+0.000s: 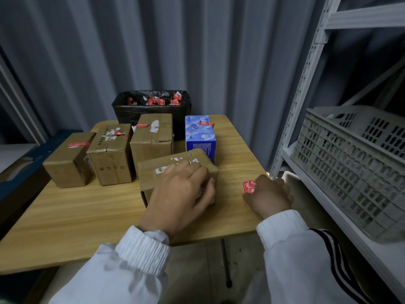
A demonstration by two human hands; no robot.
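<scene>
One view, from the head: the front cardboard box (151,178) on the table (87,205) is clamped by the curled left hand (182,194) — stiff, light, likely best held at its edges. A red label scrap (249,187) (flimsy, tacky) is pinched in the right hand (269,196).

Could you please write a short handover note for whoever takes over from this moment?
Left hand grips the nearest box.
Right hand pinches a red sticker.
Done: nearest box shows only white residue, no red sticker; peeled stickers lie in the black bin.
Left: bin this sticker, then probably peel the three brown boxes and the blue box, which each bear one.
</scene>
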